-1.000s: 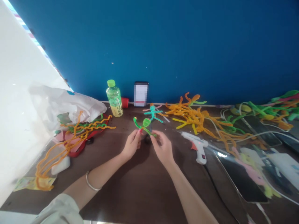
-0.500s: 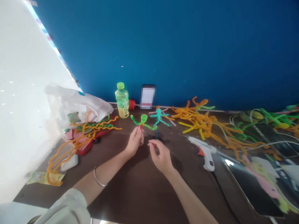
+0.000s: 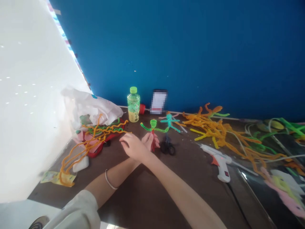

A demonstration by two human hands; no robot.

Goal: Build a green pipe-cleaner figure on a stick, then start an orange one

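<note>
Left of the green pipe-cleaner figure point(image 3: 153, 124), the right hand point(image 3: 135, 147), fingers loosely parted, lies just beside slanting, wavy orange fuzzy strands point(image 3: 97, 138). The left hand point(image 3: 148, 140) pinches the figure's red stem point(image 3: 152, 135).

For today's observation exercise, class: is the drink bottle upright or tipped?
Upright: the bottle stands with its green cap at the top and its base on the table.

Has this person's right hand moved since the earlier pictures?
Yes. Judged against the glue gun lying on the table, the right hand has moved left, farther away from it.
</note>
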